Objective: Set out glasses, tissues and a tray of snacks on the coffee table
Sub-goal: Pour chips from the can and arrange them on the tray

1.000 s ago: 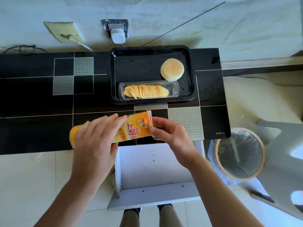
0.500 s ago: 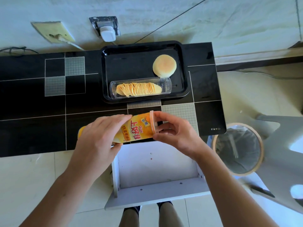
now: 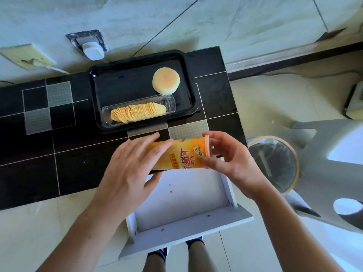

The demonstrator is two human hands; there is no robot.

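A: What sits nearest?

B: An open white drawer [image 3: 182, 201], pulled out from under the near edge of the black glass coffee table [image 3: 39, 169]. Its front panel is close to the person's legs, and the floor shows on both sides of it.

A: And the hands?

B: Both are above the table's near edge, over the drawer's back. The left hand [image 3: 127, 173] reaches in palm down, fingers nearly straight and laid over the left part of an orange cardboard crisp canister [image 3: 182, 156], thumb beneath it. The right hand [image 3: 233, 163] has curled fingers and thumb pinching the canister's pale rimmed end. The canister lies sideways, mouth to the right.

A: Room to the right?

B: The table's right edge is just beyond the right hand. Past it, on the floor, stands a round bin with a clear liner [image 3: 275, 163], beside a grey plastic stool [image 3: 334, 163].

A: Farther back?

B: A black rectangular plastic tray [image 3: 188, 91] sits against the table's far edge. In it lie a clear plastic trough of stacked yellow crisps [image 3: 137, 113] along the near side, and a round pale bun [image 3: 166, 80] in the far right corner, touching the trough. Left of the tray the tabletop is bare.
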